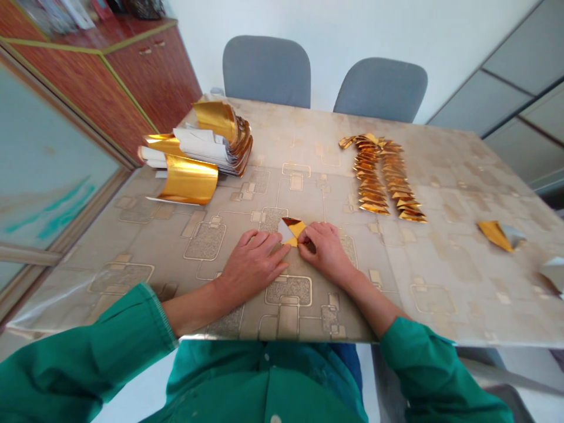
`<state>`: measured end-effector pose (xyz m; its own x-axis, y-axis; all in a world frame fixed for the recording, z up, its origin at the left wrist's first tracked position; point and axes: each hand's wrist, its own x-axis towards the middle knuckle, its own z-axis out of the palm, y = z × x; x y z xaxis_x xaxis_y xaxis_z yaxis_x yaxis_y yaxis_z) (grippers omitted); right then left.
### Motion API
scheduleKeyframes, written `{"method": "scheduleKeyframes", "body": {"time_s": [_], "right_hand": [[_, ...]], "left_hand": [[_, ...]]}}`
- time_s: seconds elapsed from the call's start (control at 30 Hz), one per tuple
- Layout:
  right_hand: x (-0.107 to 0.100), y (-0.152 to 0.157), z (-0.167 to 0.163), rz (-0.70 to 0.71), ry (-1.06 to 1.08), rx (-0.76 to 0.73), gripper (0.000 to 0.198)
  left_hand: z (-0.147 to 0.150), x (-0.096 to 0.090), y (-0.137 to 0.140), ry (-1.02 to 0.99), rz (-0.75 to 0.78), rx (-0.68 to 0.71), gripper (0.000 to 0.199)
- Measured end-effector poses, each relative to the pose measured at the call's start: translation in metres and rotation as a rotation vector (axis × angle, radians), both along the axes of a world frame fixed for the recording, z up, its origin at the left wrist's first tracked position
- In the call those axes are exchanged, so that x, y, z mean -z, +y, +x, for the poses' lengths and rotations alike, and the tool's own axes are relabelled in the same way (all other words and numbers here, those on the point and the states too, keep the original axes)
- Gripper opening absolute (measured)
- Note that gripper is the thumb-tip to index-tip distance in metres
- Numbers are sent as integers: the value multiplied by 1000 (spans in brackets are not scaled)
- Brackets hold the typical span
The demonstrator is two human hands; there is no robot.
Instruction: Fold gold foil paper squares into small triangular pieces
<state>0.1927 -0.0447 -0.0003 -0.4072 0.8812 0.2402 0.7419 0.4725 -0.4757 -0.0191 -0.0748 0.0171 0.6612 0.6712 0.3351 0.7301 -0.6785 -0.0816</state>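
A small piece of gold foil paper (pixel 291 230), partly folded with its white back showing, lies flat on the table between my hands. My left hand (pixel 258 258) rests at its left edge, fingers stretched out and lying on the paper's edge and the tablecloth. On the other side, my right hand (pixel 324 245) pinches the paper's right corner between thumb and curled fingers. Farther back to the right stand two rows of folded gold paper pieces (pixel 371 176), tucked close together. At the back left is a stack of curled gold and white paper sheets (pixel 207 141).
A patterned tablecloth (pixel 288 291) covers the table. Toward the right edge lie a loose gold and silver paper piece (pixel 496 235) and another pale piece (pixel 554 273). Two grey chairs (pixel 267 70) stand behind the table, with a reddish wooden cabinet (pixel 154 76) at the left.
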Motion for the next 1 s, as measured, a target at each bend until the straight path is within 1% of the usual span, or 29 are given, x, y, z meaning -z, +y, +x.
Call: {"method": "scheduleKeyframes", "body": {"time_s": [0.1, 0.23, 0.4, 0.47, 0.57, 0.67, 0.73, 0.87, 0.93, 1.0], "right_hand": [[-1, 0, -1, 2, -14, 15, 9], [0, -1, -4, 5, -29, 27, 8], [1, 0, -6, -6, -23, 51, 12], [0, 1, -2, -34, -3, 18, 11], [-4, 2, 8, -53, 24, -110, 6], [-7, 2, 16, -4, 19, -162, 5], [-8, 3, 17, 39, 5, -159, 6], [-7, 6, 15, 75, -33, -156, 6], [-7, 8, 14, 79, -46, -143, 9], [-7, 10, 13, 78, -45, -135, 10]], "left_hand": [[-3, 0, -3, -8, -5, -19, 25], [-2, 0, -3, 2, -18, -10, 27], [0, 0, -1, -4, -3, -3, 25], [-1, 0, 1, -23, 4, -9, 23], [-4, 0, 4, -40, 2, -16, 20], [-5, 0, 9, -37, 6, -11, 18], [-2, 0, 15, -38, 21, 27, 15], [5, 2, 27, -51, 39, 153, 16], [10, 4, 34, -53, 47, 174, 15], [14, 5, 40, -57, 57, 165, 15]]}}
